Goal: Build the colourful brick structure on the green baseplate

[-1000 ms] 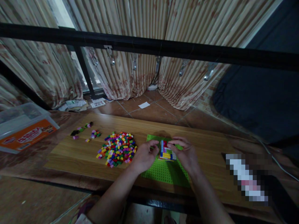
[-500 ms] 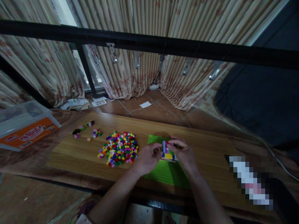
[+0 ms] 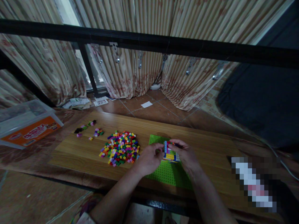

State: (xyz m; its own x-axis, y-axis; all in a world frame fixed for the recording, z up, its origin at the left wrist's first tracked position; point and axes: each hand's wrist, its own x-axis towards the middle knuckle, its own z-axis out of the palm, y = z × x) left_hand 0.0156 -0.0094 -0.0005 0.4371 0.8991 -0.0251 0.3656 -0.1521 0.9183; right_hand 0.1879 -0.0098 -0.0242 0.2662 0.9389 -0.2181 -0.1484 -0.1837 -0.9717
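Note:
A small multicoloured brick build [image 3: 170,153] stands on a bright green studded baseplate [image 3: 168,172] on the wooden board [image 3: 77,152]. My left hand [image 3: 147,158] curls against the build's left side, fingers closed on it. My right hand [image 3: 185,155] wraps over its right side and top, fingertips pinched at the upper edge. Both hands grip the build between them. Left of the baseplate lies a heap of loose coloured bricks [image 3: 121,147].
A few stray bricks [image 3: 87,129] lie at the board's far left. A clear plastic box with an orange label [image 3: 28,126] sits at the left edge. A black rail [image 3: 149,42] crosses above, with curtains and tiled floor behind.
Both hands have closed in tighter round the brick build; the right fingers have slid over its top. The camera view has shifted slightly.

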